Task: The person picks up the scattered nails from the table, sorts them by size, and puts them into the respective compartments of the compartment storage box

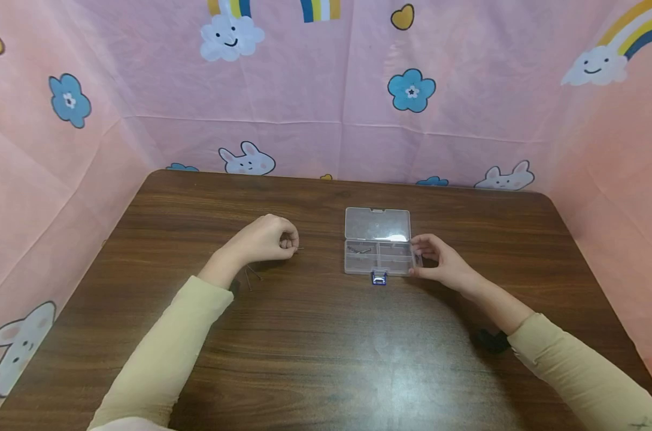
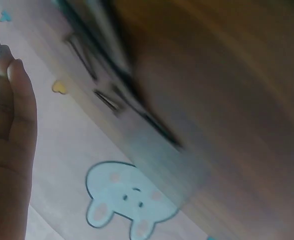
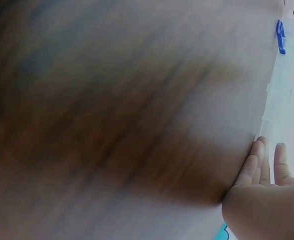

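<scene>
- Here's my left hand point(image 1: 272, 238) on the left, thumb and fingertips closed in a pinch on a thin pin point(image 1: 301, 248); only a sliver pokes out.
- My right hand point(image 1: 445, 263) holds the right end of the clear box point(image 1: 378, 257), thumb at the near side, fingers at the far side.
- And the box itself: right of centre on the brown table point(image 1: 326, 347), see-through and divided, its lid point(image 1: 376, 224) tipped open towards the far side.
- The blue clasp point(image 1: 379, 278) sits at the near edge, about midway along.
- Inside, the far-left compartment has several dark slim pins point(image 1: 360, 250) lying across one another.
- More loose pins point(image 1: 248, 281) lie just near my left wrist; up close they're dark and narrow, some bent double, though blurred.
- So I'd call this the picking-up step, pin pinched but outside the box.
- Next, I reckon, calls for a firm pinch, a short carry rightward and a steady box.
</scene>
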Demonstrator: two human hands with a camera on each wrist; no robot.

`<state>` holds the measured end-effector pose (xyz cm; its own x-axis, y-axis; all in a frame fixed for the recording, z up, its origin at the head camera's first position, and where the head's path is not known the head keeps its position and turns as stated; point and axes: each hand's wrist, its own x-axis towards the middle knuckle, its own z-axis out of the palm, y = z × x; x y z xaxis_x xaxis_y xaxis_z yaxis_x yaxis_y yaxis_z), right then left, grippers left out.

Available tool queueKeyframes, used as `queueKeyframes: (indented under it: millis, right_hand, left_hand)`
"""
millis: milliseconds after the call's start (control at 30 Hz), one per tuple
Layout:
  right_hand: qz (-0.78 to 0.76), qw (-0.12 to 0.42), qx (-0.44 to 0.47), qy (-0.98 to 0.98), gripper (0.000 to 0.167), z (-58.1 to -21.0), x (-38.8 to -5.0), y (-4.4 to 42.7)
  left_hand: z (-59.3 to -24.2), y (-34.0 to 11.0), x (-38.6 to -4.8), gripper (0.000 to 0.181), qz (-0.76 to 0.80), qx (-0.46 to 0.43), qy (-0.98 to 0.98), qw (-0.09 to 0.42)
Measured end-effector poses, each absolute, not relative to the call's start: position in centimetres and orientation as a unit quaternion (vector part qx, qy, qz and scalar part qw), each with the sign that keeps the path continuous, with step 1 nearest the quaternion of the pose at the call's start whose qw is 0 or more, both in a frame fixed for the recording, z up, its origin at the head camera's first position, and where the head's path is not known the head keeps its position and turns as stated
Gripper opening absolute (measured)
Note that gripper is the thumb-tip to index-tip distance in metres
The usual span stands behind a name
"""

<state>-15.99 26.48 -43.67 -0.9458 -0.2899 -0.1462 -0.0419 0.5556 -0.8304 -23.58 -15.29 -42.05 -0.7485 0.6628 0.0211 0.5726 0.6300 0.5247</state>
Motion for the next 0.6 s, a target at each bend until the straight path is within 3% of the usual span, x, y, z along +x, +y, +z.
queueKeyframes:
  millis: [600]
  right_hand:
    - [-0.457, 0.135, -0.097, 0.874, 0.061, -43.5, -16.0, 26.4]
  left_hand:
    - [-41.0, -9.5, -24.3, 0.014, 0.235, 0.393, 0.886, 0.07]
